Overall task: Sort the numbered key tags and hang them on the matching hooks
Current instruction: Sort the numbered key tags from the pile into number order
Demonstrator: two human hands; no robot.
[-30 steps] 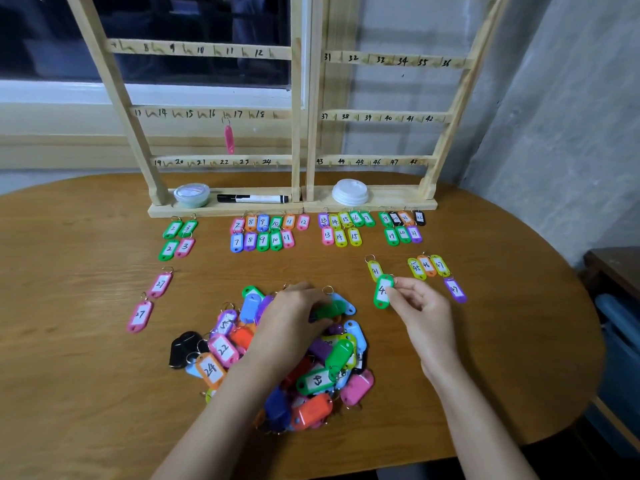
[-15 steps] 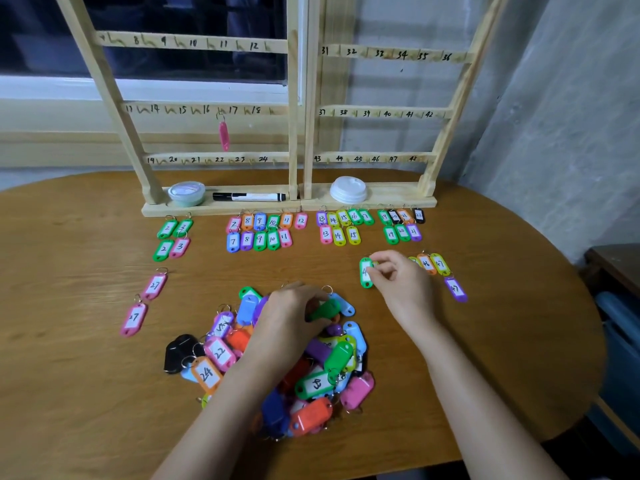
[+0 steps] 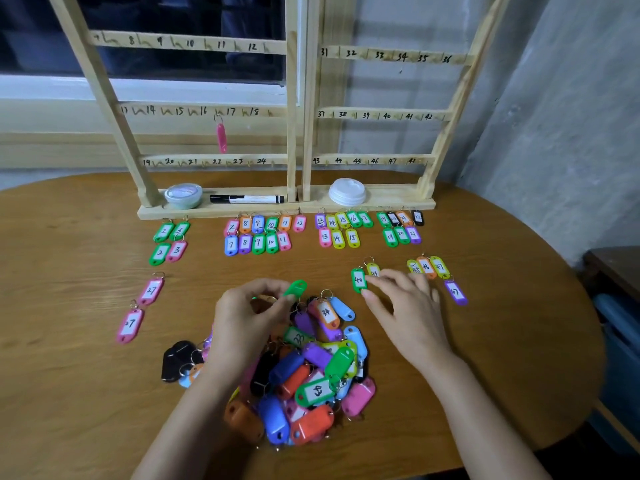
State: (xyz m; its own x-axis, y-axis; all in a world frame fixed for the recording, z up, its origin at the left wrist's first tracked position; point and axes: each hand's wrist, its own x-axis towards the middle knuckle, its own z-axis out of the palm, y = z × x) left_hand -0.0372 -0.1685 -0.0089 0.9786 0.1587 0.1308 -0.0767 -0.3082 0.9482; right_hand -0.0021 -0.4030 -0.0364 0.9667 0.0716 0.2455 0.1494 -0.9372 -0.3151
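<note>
Fingers of left hand (image 3: pixel 242 327) pinched green tag (image 3: pixel 296 288), frame centre; right hand (image 3: pixel 405 306) fingers apart, tips touching tag 40 (image 3: pixel 358 280).

A single wide-angle camera, worn on the head, is looking forward and down across the table (image 3: pixel 69 393), facing the rack (image 3: pixel 293 133) along the upper frame. It is sitting close. The left hand (image 3: pixel 242 323) and right hand (image 3: pixel 412 317) are showing at centre, with the arms running off the bottom edge. The pile (image 3: pixel 311 375) is filling the lower middle.

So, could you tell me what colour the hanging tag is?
The hanging tag is pink; head view shows it best.
</note>
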